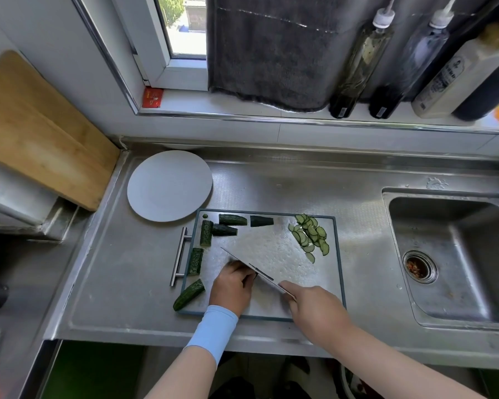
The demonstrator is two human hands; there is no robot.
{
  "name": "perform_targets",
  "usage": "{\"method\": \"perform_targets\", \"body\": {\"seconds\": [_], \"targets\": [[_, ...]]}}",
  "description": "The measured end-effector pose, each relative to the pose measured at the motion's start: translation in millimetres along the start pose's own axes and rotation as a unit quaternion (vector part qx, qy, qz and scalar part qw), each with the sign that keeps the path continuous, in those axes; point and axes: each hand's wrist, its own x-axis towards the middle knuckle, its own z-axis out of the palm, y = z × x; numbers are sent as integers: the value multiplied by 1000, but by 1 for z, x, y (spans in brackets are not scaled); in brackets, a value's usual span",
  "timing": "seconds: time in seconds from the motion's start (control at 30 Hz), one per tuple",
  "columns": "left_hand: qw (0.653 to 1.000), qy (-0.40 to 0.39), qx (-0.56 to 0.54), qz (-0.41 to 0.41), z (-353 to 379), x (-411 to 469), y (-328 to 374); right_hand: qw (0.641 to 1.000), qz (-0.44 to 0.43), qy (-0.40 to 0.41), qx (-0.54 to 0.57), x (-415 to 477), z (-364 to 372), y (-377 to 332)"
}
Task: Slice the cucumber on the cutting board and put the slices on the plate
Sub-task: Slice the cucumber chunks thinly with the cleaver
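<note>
Steel counter (271, 182) fills the kitchen corner, with a sink (444, 254) on the right and a window sill (242, 109) behind, where bottles (357, 61) and a dark towel (271, 53) stand. A wooden board (41, 133) leans at the left. The white plate (169, 185) lies bare, touching the far left corner of the cutting board (271, 249). Cucumber pieces (232, 219) lie along the far and left edges, thin slices (310, 234) at the far right. The right hand (314, 309) grips the knife (251, 267) with its fingers closed round the handle. The left hand (231, 286), in a blue sleeve (213, 329), has curled fingers against the blade; I cannot tell if it holds something.
</note>
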Motion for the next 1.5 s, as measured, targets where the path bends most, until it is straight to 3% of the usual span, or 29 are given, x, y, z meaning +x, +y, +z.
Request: {"method": "perform_targets", "body": {"seconds": [0.3, 0.9, 1.5], "targets": [[1000, -21, -13, -15, 4, -1, -6, 999, 33, -18, 11, -7, -2, 3], [1000, 13, -10, 3, 4, -4, -1, 999, 21, -17, 40, 31, 10, -15], [1000, 7, -11, -2, 5, -3, -5, 999, 36, -20, 11, -14, 0, 4]]}}
